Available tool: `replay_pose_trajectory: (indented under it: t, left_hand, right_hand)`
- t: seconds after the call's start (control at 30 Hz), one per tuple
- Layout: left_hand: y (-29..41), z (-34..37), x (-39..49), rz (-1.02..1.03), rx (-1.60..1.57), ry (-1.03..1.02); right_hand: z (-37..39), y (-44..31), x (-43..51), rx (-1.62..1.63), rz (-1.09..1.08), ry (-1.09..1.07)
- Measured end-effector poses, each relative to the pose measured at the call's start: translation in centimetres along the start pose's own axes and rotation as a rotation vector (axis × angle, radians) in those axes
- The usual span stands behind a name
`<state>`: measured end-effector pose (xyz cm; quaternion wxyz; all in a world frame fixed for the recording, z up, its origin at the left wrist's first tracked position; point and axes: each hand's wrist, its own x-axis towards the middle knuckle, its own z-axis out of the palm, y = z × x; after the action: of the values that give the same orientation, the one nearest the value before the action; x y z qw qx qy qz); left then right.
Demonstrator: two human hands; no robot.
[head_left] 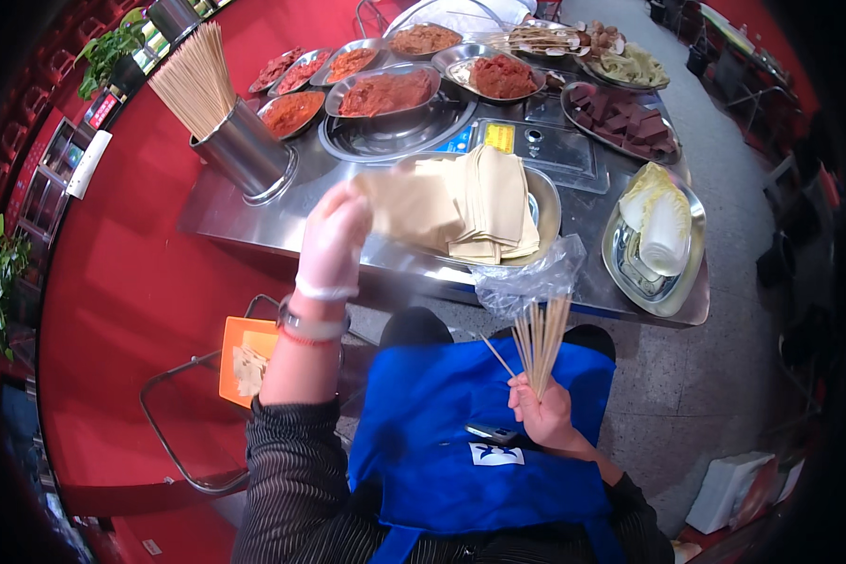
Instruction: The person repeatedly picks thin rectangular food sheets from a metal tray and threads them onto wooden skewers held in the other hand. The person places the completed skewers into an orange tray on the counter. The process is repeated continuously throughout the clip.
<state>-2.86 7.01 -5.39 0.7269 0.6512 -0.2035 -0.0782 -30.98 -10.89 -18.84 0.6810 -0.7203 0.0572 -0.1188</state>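
My left hand (338, 218), in a thin translucent glove, grips the left edge of a pale tofu sheet (412, 211). That sheet is a little blurred and reaches to the folded stack of tofu sheets (493, 197) on an oval steel tray (551, 204). Above my apron (423, 402), my bare right hand (544, 412) is closed around a bunch of thin wooden skewers (541, 338); one skewer slants apart from the others. A crumpled clear plastic bag (529, 278) lies at the table's front edge, beyond the skewer tips.
A steel cylinder of skewers (243, 151) stands at the left. Trays of red marinated meat (384, 94) line the back. Dark red blocks (620, 123) and napa cabbage (659, 225) are on trays at the right. An orange bin (234, 338) is below left; a phone (490, 431) rests on my apron.
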Motion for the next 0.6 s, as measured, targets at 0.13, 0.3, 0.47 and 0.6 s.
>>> replay_pose_trajectory:
  t: [0.13,0.3,0.47,0.6]
  left_hand:
    - [-1.8,-0.8,-8.3,-0.233,-0.481,-0.209]
    - [-6.3,-0.1,-13.8,-0.555,-0.661,-0.112]
    - [-9.0,1.0,-16.0,-0.444,-0.758,-0.062]
    - [-10.8,0.9,-16.2,-0.462,-0.435,0.065]
  right_hand:
    - [-1.1,-0.9,1.1,-0.13,-0.07,-0.074]
    - [0.1,-0.8,2.5,-0.268,0.014,-0.187]
    - [1.4,-0.2,3.2,-0.346,0.066,-0.179]
    - [1.7,-0.2,2.9,-0.373,0.102,-0.197]
